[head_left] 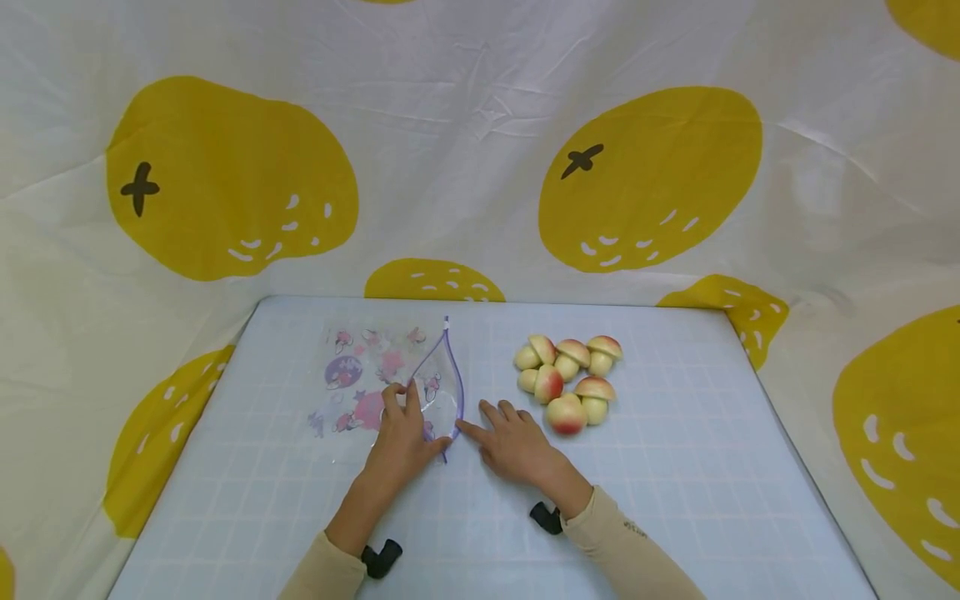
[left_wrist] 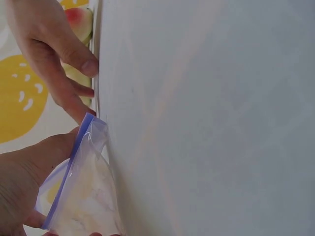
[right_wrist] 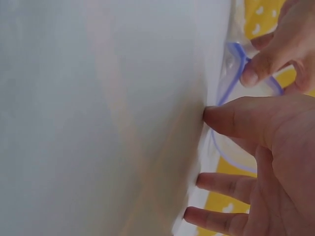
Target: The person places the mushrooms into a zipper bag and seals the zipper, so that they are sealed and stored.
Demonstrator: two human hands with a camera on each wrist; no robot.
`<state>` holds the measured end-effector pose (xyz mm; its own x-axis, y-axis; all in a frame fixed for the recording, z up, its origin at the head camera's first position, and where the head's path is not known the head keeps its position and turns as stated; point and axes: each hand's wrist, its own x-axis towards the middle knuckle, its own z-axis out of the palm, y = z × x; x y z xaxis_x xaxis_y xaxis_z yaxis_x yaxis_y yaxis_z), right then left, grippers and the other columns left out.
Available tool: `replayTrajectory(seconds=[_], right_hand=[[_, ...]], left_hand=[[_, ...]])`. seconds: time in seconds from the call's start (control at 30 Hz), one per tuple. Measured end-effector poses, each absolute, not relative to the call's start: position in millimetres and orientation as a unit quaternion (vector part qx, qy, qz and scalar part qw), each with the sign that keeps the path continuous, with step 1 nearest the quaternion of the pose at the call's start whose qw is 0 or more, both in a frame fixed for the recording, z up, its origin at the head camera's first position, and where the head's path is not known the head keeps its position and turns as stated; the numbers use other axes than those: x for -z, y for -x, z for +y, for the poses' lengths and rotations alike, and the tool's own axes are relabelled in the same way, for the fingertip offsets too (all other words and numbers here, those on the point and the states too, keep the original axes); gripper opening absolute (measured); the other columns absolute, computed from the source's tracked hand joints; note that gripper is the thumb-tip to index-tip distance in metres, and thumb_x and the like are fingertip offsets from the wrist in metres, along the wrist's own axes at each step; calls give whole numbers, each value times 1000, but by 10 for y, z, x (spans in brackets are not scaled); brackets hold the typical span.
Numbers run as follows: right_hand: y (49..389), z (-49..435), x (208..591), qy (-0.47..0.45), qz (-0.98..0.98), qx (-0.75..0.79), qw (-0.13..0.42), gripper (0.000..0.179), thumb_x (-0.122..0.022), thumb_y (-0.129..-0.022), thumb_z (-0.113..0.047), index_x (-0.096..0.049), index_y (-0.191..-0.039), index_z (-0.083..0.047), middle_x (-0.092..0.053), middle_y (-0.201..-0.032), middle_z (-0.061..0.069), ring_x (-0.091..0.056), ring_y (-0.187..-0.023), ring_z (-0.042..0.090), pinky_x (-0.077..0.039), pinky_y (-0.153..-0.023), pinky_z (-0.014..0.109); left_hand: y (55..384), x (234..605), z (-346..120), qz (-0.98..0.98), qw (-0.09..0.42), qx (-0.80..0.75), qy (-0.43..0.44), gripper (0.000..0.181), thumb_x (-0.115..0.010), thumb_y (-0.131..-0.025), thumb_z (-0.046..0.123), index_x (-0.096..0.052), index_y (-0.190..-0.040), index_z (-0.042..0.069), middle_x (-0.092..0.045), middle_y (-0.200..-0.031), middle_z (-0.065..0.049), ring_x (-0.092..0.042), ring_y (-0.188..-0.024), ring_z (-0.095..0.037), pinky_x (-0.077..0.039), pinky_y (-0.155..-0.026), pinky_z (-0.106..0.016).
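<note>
A clear zip bag (head_left: pixel 369 375) printed with pink and purple pictures lies flat on the table. Its purple-edged mouth (head_left: pixel 462 392) faces right and is spread apart in the middle. My left hand (head_left: pixel 401 433) holds the bag at this mouth, with the thumb near the front end and the index finger farther back. Just right of the mouth, my right hand (head_left: pixel 513 439) rests on the table with fingers spread. Its thumb touches or nearly touches the purple edge (right_wrist: pixel 215 140). Several cream mushroom-shaped pieces (head_left: pixel 566 414) with red-tinged caps lie grouped beyond the right hand.
A pale checked cloth covers the table (head_left: pixel 697 467). Behind it and at both sides hangs a white curtain (head_left: pixel 465 167) with large yellow fruit prints. Small black devices sit at both wrists, one by the left sleeve (head_left: pixel 326 571) and one by the right sleeve (head_left: pixel 622 542).
</note>
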<state>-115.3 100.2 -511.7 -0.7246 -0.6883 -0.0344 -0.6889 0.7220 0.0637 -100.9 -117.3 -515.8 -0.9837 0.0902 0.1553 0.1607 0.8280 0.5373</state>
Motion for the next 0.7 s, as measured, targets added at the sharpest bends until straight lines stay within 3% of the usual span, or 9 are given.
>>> replayTrajectory(seconds=[0.4,0.7], right_hand=[[1147,1004,5087,369,929,-14,14,54,-62,-99,-37,-46,-150,-34,-50,-143,16,-52,-123,38,-50,-93,51],[1150,1127,4950,358,930,69,-37,58,-64,-98,-34,-46,-151,-24,-50,-144,14,-51,-125,34,-46,-99,52]], left_hand=[[1037,5137,-1149,-956,20,288,50,116,-92,-73,30,-19,-152,-14,-19,-143,-24,-53,-113,-43,-52,-94,-47],[1039,5114,-1127,-959,8,282,41,117,-92,-72,31,-18,-154,-11,-18,-144,-24,-51,-116,-45,-51,-94,-49]])
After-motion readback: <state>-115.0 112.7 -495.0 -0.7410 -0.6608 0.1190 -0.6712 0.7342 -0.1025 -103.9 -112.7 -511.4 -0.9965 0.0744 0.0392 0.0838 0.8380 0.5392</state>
